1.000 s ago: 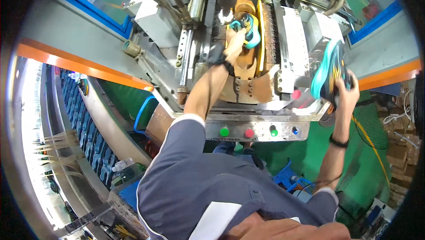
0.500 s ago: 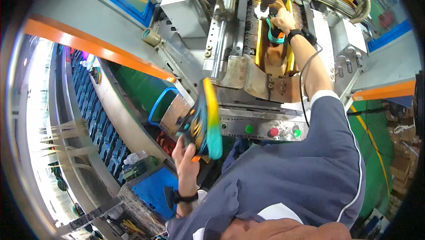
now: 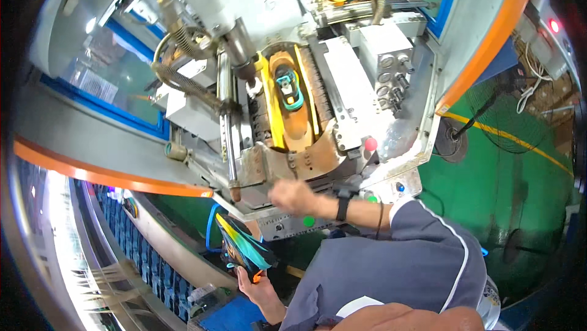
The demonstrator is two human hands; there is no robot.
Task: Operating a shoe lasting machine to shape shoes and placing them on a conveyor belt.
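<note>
In my left hand, at the lower middle left, is a shoe with a black upper, teal and yellow sides and an orange tab. The fingers grip it near the orange tab, and it is tilted with one end up. My right hand, with a dark band on the wrist, hovers near the front of the machine, apart from the piece inside. Motion smears its fingers. In the machine's bed lies a tan shoe-shaped piece with a teal-rimmed opening, between yellow side pads.
A metal cylinder stands left of the bed. On the machine's front are a green button and a red knob. A conveyor runs at the left. A black fan stands on the green floor at the right.
My right hand has left the piece in the machine and come back toward me. The shoe in my left hand has moved lower and left, and turned. The view has swung.
</note>
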